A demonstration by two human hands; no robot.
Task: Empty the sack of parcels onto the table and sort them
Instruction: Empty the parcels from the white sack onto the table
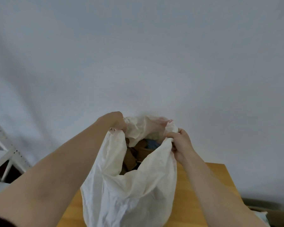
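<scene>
A white cloth sack [129, 190] stands upright on the wooden table [192, 190], its mouth pulled wide. My left hand [115, 120] grips the sack's rim on the left side. My right hand [180, 141] grips the rim on the right side. Inside the mouth I see several brown cardboard parcels [133, 158] and a blue one [152, 144]. The lower part of the sack hides the rest of its contents.
A plain pale wall [138, 54] fills the view behind the table. A white metal shelving frame [5, 153] stands at the left. A cardboard box [269, 213] sits low at the right, beyond the table's edge.
</scene>
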